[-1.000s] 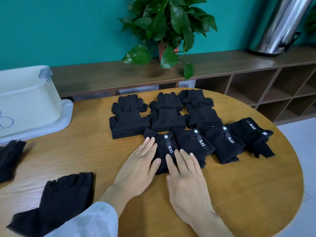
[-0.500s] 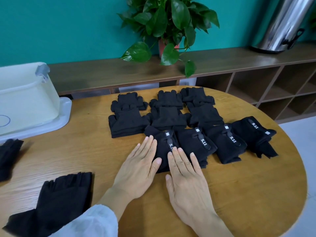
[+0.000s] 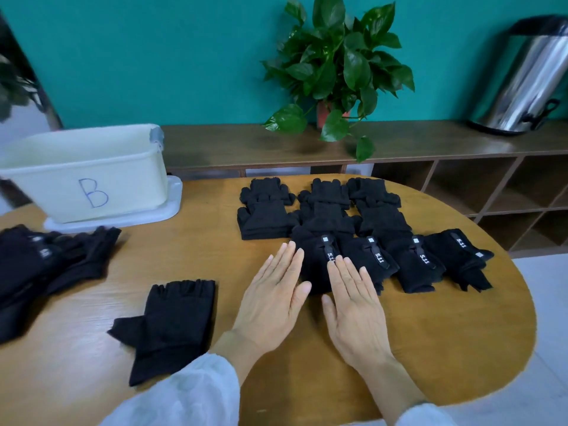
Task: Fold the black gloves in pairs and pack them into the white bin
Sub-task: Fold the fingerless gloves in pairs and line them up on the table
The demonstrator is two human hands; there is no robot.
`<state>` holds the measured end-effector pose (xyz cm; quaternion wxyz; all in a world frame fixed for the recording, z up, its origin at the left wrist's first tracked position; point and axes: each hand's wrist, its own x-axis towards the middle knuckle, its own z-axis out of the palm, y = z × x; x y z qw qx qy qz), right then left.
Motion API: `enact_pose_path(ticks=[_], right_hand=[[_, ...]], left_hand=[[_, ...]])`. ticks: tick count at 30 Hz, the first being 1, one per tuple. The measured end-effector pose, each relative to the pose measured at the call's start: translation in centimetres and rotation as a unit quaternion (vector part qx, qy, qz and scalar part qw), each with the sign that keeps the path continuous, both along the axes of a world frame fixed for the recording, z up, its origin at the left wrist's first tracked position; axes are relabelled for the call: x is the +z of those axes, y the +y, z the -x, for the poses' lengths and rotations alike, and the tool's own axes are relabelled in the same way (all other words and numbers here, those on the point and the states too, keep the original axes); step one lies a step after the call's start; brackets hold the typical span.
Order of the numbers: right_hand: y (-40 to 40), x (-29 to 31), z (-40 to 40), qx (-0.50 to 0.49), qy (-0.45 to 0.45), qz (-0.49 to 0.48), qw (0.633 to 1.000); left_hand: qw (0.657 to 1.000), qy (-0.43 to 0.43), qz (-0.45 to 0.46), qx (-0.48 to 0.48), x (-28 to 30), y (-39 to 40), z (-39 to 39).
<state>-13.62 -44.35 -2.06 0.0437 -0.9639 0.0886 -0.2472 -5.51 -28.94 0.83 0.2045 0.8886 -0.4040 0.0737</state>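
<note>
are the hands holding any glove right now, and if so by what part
Nothing is gripped. The left hand and right hand lie flat with straight fingers, their fingertips resting on the near edge of the folded glove pair.

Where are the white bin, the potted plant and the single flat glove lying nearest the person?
white bin (image 3: 92,182): head view, front wall near the letter B.
potted plant (image 3: 338,66): head view, middle of its leaves.
flat glove (image 3: 175,318): head view, palm area.

The view has swung left, bringing the white bin (image 3: 89,176) fully into sight.
</note>
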Motion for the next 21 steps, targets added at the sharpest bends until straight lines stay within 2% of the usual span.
enact_pose_path(ticks=[7, 21], right_hand=[[2.9, 1.1, 0.3, 0.033, 0.006, 0.042, 0.999], [16.1, 4.1, -4.7, 0.191, -0.027, 0.061, 0.979]], left_hand=[[0.997, -0.03, 0.033, 0.057, 2.8, 9.0, 1.5], [0.978, -0.038, 0.046, 0.199, 1.1, 26.7, 1.9]])
